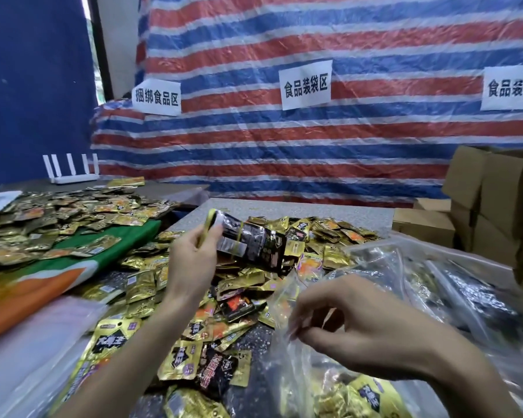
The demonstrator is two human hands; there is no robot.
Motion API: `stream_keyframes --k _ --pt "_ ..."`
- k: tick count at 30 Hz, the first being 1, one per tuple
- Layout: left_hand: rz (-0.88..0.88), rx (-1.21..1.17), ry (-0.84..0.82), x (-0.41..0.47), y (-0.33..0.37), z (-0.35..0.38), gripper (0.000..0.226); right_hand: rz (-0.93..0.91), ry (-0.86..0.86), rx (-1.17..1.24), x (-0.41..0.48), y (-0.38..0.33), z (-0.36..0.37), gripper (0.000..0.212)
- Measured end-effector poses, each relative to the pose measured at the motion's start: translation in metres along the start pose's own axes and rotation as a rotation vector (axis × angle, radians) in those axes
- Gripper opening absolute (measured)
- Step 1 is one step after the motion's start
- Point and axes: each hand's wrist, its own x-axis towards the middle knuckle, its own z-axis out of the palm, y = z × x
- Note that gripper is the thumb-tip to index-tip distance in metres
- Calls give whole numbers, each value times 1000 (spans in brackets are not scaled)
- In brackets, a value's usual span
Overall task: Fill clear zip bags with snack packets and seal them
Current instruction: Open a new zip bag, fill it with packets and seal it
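Observation:
My left hand (194,257) is raised above the table and grips a stack of black and gold snack packets (251,242), held out sideways to the right. My right hand (351,324) is lower and nearer, pinching the edge of a clear zip bag (302,378) with fingertips curled together. That bag lies at the lower right with a few gold packets (366,399) showing through it. A loose heap of gold and black packets (224,297) covers the table under both hands.
Filled clear bags (441,285) pile up at the right. A second spread of packets (58,218) lies on the left table beside a green and orange sack (73,267). Cardboard boxes (495,200) stand at far right; a white router (73,170) is at back left.

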Motion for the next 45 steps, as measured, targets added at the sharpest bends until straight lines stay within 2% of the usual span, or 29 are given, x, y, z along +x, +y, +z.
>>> stream_keyframes --k 3,5,7,10,12,15,17,23,32,35,37,39,42,45 --pt "67 -62 32 -18 42 -26 32 -28 1 17 2 -2 6 13" --pt "128 -27 33 -30 65 -34 33 -56 -9 21 4 -4 10 10" --pt "205 99 49 -39 77 -35 43 -70 2 40 5 -6 15 11" --pt "297 298 53 -50 80 -28 42 -101 32 38 7 -9 20 14" --pt "302 435 69 -54 75 -24 42 -111 18 12 9 -11 24 16" --pt "216 541 94 -49 66 -26 44 -83 47 -14 12 -12 29 19" --pt "165 513 83 -47 66 -27 42 -83 60 -2 12 -13 29 19" --pt "162 497 31 -50 64 -29 38 -117 8 5 10 -15 25 17" --pt "-86 358 -273 -55 42 -12 36 -222 194 40 14 -12 35 12" --pt "-66 313 -338 -53 42 -16 30 -201 181 5 12 -8 30 10" --pt "-15 344 -322 -51 48 -19 17 -180 212 9 10 -3 24 8" --pt "-1 295 -316 -48 54 -21 20 -165 245 22 7 1 16 15" --pt "52 150 -278 -43 62 -20 22 -149 237 42 1 3 6 10" --pt "140 50 -164 -35 59 -12 24 -136 206 32 -2 5 0 10"
